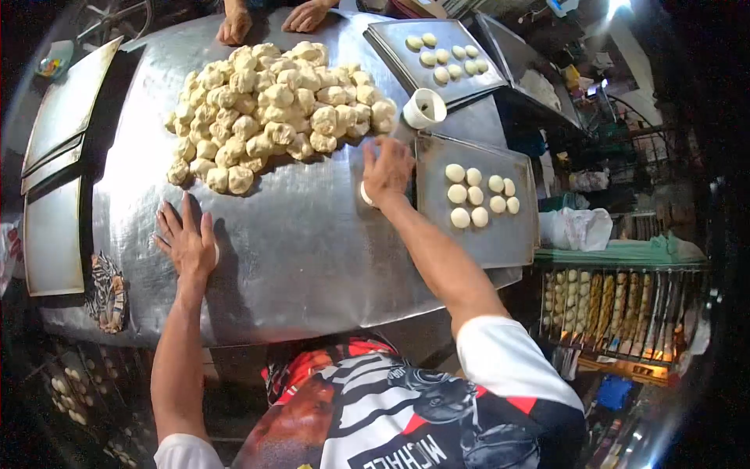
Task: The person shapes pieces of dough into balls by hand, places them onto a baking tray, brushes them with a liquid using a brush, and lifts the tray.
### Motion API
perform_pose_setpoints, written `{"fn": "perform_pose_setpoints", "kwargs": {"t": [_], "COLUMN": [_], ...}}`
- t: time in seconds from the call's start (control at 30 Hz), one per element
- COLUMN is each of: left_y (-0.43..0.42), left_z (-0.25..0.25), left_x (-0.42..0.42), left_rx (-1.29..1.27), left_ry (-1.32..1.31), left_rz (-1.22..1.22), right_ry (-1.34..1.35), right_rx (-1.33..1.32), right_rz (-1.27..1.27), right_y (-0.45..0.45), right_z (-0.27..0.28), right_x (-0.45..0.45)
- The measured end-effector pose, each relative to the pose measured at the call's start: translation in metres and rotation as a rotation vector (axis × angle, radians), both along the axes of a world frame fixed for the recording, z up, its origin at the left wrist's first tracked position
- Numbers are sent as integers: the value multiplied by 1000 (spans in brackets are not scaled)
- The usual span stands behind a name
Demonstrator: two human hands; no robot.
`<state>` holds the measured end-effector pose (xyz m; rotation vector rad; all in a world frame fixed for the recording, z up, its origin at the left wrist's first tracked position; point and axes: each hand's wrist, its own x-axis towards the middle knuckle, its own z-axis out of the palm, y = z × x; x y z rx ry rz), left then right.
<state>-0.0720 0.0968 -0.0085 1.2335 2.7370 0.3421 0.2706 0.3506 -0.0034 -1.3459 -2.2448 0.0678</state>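
Note:
A big heap of rough dough pieces (266, 109) lies on the metal table (312, 258). Below its left end, my left hand (187, 242) rests palm down with fingers spread; a sliver of something pale shows beside its palm. My right hand (387, 170) is over the table at the heap's lower right, fingers apart. Under its palm edge a piece of white dough (366, 194) is partly visible, pressed to the table. Just right of that hand is a metal tray (476, 246) carrying several smooth dough balls (475, 195).
A white cup (425, 109) stands above the tray. Behind it, another tray (398, 35) holds more dough balls. Empty trays (55, 234) line the left edge, near a crumpled cloth (105, 293). Another person's hands (308, 16) rest at the far edge. A loaded rack (613, 313) stands right.

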Motion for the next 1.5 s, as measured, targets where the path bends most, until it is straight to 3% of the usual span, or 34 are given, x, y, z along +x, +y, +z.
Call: {"fn": "perform_pose_setpoints", "kwargs": {"t": [0.07, 0.1, 0.13, 0.2, 0.23, 0.27, 0.3, 0.33, 0.37, 0.43, 0.47, 0.5, 0.53, 0.57, 0.6, 0.63, 0.67, 0.7, 0.73, 0.87, 1.0, 1.03, 1.1, 1.17, 1.23, 1.4, 1.47, 1.5], "left_y": [-12, -22, -34, -67, -79, -87, -91, -88, -85, -43, -14, 11, 39, 61, 85, 106, 124, 141, 154, 200, 215, 212, 213, 222, 248, 320, 323, 327], "left_z": [-8, -15, -41, -32, -29, -28, -23, -3, -24, 18, 44, 53, 66, 69, 90, 95, 94, 84, 107, 90, 64, 66, 75, 87, 86, 79, 87, 86], "left_x": [-5, -15, -41, -37, -25, -12, 2, 18, 18, 89, 147, 196, 245, 289, 344, 396, 440, 481, 525, 615, 631, 634, 638, 632, 616, 604, 607, 608], "left_rx": [108, 263, 419, 385, 368, 465, 546, 458, 544, 551, 611, 821, 755, 640, 604, 564, 504, 525, 436, 205, 245, 243, 276, 312, 483, 330, 158, 204], "left_ry": [-36, -133, -224, -215, -223, -353, -492, -673, -522, -674, -734, -1001, -1016, -1069, -1167, -1086, -1136, -882, -952, -914, -597, -558, -475, -596, -638, -381, -377, -404], "left_rz": [-23, -65, -129, -144, -162, -98, -47, 88, -2, 50, 40, -110, -129, -81, -103, -221, -318, -558, -602, -642, -674, -658, -621, -578, -623, -578, -619, -629], "right_ry": [44, 21, 195, 531, 786, 386, 259, 134, 288, 527, 548, 566, 585, 669, 732, 795, 912, 817, 754, 593, 449, 299, 364, 436, 432, 211, 349, 423], "right_rx": [43, -176, -330, -656, -326, -267, -217, -162, -382, -222, -415, -616, -831, -845, -690, -681, -454, -548, -561, -522, -606, -391, -296, -227, -233, -453, -502, -514], "right_rz": [-8, 18, -8, -48, 37, 74, 58, 42, 244, 389, 360, 332, 299, 218, 117, -1, 23, -120, -187, -290, -250, -215, -229, -207, -105, -33, -60, -75], "right_y": [-3, -2, 8, 8, -3, -22, -51, -80, -90, -112, -109, -113, -118, -112, -107, -97, -77, -63, -51, -17, -13, -11, 1, 29, 67, 114, 120, 127], "right_z": [12, 23, 31, 22, -15, -5, 3, 13, 6, -1, 22, 65, 87, 72, 80, 87, 48, 55, 57, 66, 101, 87, 78, 77, 78, 69, 57, 56], "right_x": [-1, 3, 5, 24, 28, 47, 61, 75, 97, 114, 134, 161, 191, 223, 261, 298, 337, 385, 425, 493, 491, 491, 490, 483, 465, 438, 444, 448]}}
